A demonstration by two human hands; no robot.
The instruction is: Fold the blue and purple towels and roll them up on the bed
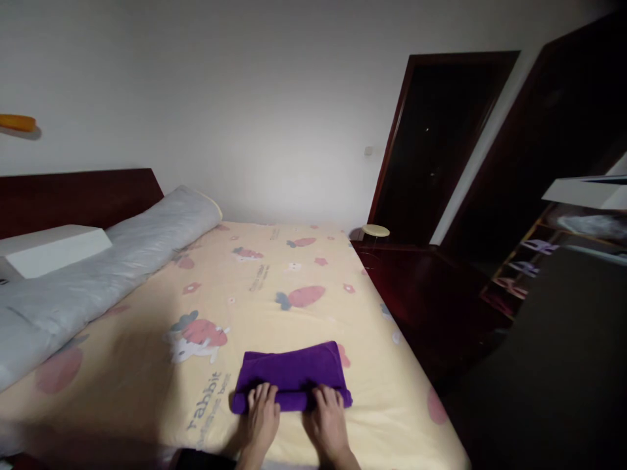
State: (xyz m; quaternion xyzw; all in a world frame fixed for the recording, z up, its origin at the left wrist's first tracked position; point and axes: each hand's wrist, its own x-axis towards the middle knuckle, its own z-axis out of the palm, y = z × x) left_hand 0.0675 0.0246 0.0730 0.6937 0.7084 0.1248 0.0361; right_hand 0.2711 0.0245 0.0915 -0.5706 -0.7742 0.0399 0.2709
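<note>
A purple cloth lies on the yellow patterned bed sheet, its near edge rolled into a thick tube and its far part flat. My left hand has its fingers curled over the left part of the roll. Over the right part of the same roll, my right hand bends its fingers in the same way. Both thumbs are mostly hidden at the near side of the roll.
A long grey bundle runs along the bed's left side, with a white box by the dark headboard. Beyond the bed's right edge are a round stool, a door and a rack of shoes.
</note>
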